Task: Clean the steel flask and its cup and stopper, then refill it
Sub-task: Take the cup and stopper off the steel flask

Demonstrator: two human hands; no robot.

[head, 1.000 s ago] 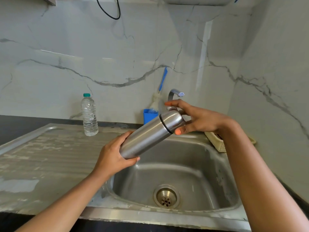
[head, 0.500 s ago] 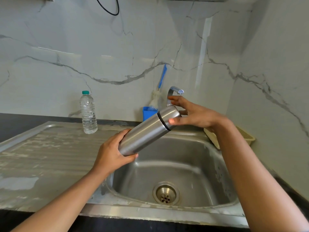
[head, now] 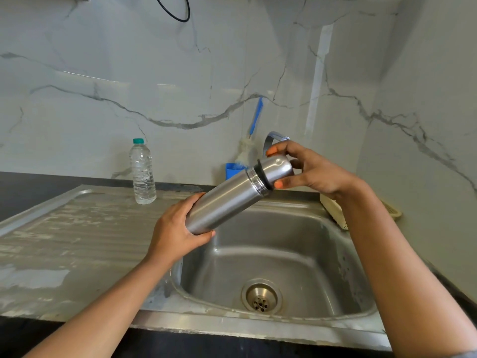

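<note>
A: Start at the right fingertips (head: 280, 184). What are they doing?

B: They curl round the cup (head: 277, 169). The thumb is underneath, next to its black rim, the forefinger lies over the top, and the other fingers are behind. The right hand (head: 320, 174) arches in from the far side, and its forearm runs down to the lower right of the view.

A: And the other side?

B: The left fingers (head: 198, 200) wrap the base of the steel flask (head: 222, 208). The left hand (head: 175, 233) grips it from below, and its forearm comes up from the lower left corner. The flask is in the air, tilted with the cup end up and to the right.

A: Any change from half a second ago?

B: Yes. Then the cup's black rim sat tight against the body; now a bright ringed neck shows between them. The tilt and the left grip look the same.

A: What is around it?

B: The tap (head: 274, 136) curves just behind the cup, close to the forefinger. A blue holder (head: 233, 171) with a brush (head: 256, 117) stands behind the flask's shoulder. A plastic bottle (head: 142, 174) stands on the draining board (head: 77, 228), well to the left. A cream basket (head: 334, 210) sits by the right wrist. The sink (head: 296, 233) and its drain (head: 261, 298) lie well below the flask.
</note>
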